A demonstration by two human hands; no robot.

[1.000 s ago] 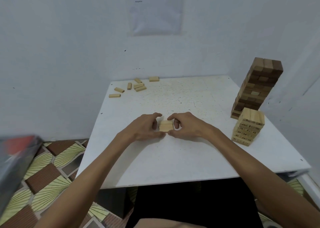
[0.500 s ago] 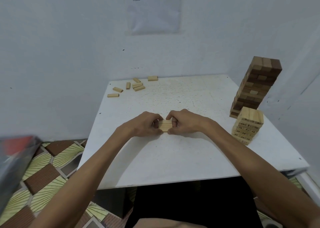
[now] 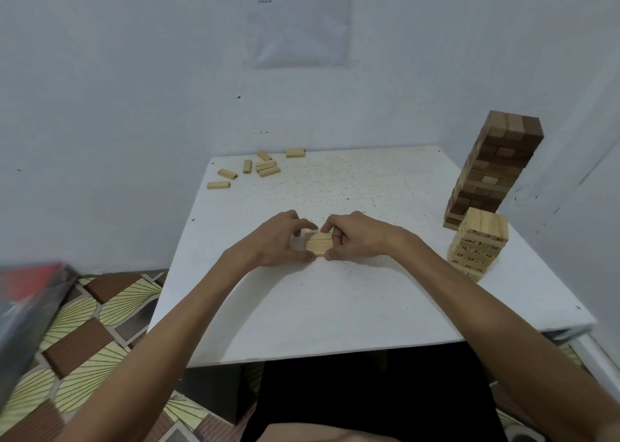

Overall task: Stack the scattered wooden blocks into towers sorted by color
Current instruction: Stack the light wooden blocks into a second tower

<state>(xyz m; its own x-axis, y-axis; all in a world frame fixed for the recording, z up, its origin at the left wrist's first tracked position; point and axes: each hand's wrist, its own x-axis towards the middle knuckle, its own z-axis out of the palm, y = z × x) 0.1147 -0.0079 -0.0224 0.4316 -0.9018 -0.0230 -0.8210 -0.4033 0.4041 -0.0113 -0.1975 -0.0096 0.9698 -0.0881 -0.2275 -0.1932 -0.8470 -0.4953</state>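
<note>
My left hand (image 3: 278, 240) and right hand (image 3: 359, 237) pinched opposite ends of a bundle of pale blocks (image 3: 318, 243) at the middle of the worktop (image 3: 335, 307), squeezing them flush, I reckon, so the set could go as one layer onto the short pale tower (image 3: 479, 237) at right.

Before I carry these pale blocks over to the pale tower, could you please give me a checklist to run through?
1. Grip: left hand and right hand both pinch the small bundle of pale wooden blocks: ok.
2. Bundle ends flush: cannot tell, the hands cover them.
3. Top of the short pale wooden tower flat and free: ok.
4. The tall dark brown wooden tower stands straight: cannot tell, the wide lens slants it.
5. All blocks stacked: not ok, loose pale blocks lie at the white table's far left corner.
</note>
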